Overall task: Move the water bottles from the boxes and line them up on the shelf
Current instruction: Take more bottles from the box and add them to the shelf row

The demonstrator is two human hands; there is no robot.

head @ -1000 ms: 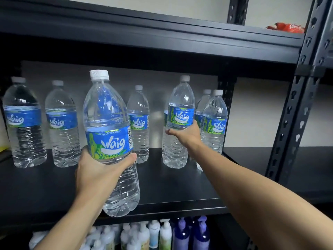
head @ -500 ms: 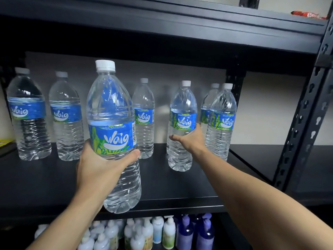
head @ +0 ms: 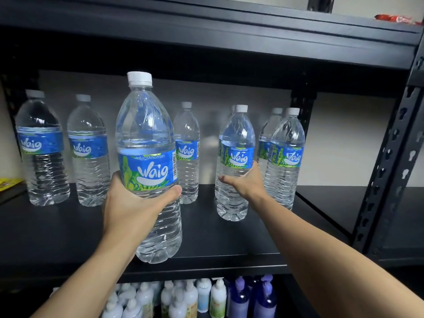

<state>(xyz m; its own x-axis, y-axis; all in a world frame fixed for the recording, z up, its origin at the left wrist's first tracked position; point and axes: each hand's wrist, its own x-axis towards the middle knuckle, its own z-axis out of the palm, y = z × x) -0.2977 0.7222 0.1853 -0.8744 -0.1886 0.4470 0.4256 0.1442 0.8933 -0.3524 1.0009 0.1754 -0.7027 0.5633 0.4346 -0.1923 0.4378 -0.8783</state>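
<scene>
My left hand [head: 130, 203] grips a large clear water bottle [head: 146, 138] with a blue Waig label and white cap, held upright over the front edge of the black shelf [head: 218, 239]. My right hand [head: 245, 182] grips a second bottle [head: 236, 198] around its middle; that one stands on the shelf, right of centre. Several more bottles stand upright further back: two at the left [head: 42, 152] [head: 88, 154], one in the middle [head: 187, 154], a pair at the right [head: 285, 159]. The boxes are out of view.
A black shelf board [head: 206, 26] hangs low above the bottle caps. A perforated black upright [head: 390, 161] stands at the right. Small white and purple bottles [head: 206, 297] fill the shelf below. A red packet [head: 399, 19] lies on the top shelf; something yellow [head: 9, 183] shows at the far left.
My right hand has set its bottle down onto the shelf, a little forward of the back row. My left hand keeps its bottle at the shelf's front edge. The view shifted slightly.
</scene>
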